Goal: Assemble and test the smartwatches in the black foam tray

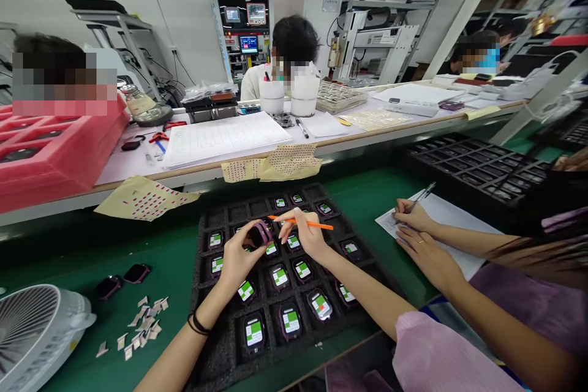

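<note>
My left hand (241,257) grips a smartwatch (261,233) with a purple case, lifted above the far half of the tray and turned on its side. My right hand (305,236) is closed round a thin orange stick-like tool (325,226). Its left end lies close to the watch; whether they touch I cannot tell. Beneath both hands is a black foam tray (214,349) with square compartments. Many hold watches with lit green-and-white screens, such as a watch (290,320) in the near row. One watch (320,305) also shows a red patch.
On the green bench at left are two dark-screened watches (136,273), several small pale strips (146,324) and a white fan (41,331). At right, a co-worker's hands (425,245) write on paper (473,239). A raised shelf (349,142) crosses behind the tray.
</note>
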`<action>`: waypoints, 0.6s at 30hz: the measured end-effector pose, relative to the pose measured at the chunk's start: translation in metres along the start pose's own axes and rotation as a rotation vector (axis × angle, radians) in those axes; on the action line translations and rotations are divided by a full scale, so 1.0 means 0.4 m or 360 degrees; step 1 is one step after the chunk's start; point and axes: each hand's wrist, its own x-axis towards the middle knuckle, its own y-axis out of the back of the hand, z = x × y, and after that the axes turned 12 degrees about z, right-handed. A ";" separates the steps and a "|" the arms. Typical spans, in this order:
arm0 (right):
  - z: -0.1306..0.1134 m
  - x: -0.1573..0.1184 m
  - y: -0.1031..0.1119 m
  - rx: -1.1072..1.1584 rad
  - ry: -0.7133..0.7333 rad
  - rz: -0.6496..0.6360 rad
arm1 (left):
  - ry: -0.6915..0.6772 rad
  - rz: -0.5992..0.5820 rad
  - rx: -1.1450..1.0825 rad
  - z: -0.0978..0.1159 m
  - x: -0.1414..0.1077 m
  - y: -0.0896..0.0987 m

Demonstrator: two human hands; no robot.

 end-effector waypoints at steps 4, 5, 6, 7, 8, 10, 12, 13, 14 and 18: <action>0.014 0.004 -0.016 -0.0049 -0.0201 0.0001 | -0.0180 0.0048 0.0011 0.002 0.004 0.002; 0.021 0.002 -0.021 -0.0008 -0.0271 -0.0058 | -0.0202 0.0052 0.0029 0.002 0.004 0.002; 0.029 0.000 -0.026 0.0025 -0.0328 -0.0126 | -0.0213 0.0054 0.0049 0.001 0.004 0.001; 0.037 -0.002 -0.030 0.0021 -0.0358 -0.0188 | -0.0219 0.0054 0.0069 0.001 0.003 0.000; 0.044 -0.004 -0.032 -0.0029 -0.0351 -0.0240 | -0.0225 0.0048 0.0085 0.000 0.001 -0.001; 0.057 -0.005 -0.036 -0.0185 -0.0290 -0.0276 | -0.0240 0.0019 0.0103 0.000 -0.002 -0.003; 0.064 -0.005 -0.037 -0.0222 -0.0312 -0.0270 | -0.0251 -0.0014 0.0099 0.000 -0.004 -0.004; 0.064 -0.004 -0.037 -0.0169 -0.0369 -0.0262 | -0.0253 -0.0025 0.0089 0.001 -0.005 -0.004; 0.063 -0.003 -0.037 -0.0088 -0.0439 -0.0247 | -0.0252 -0.0034 0.0078 0.001 -0.004 -0.004; 0.055 0.000 -0.034 0.0174 -0.0620 -0.0151 | -0.0220 -0.0061 0.0059 0.005 0.000 0.000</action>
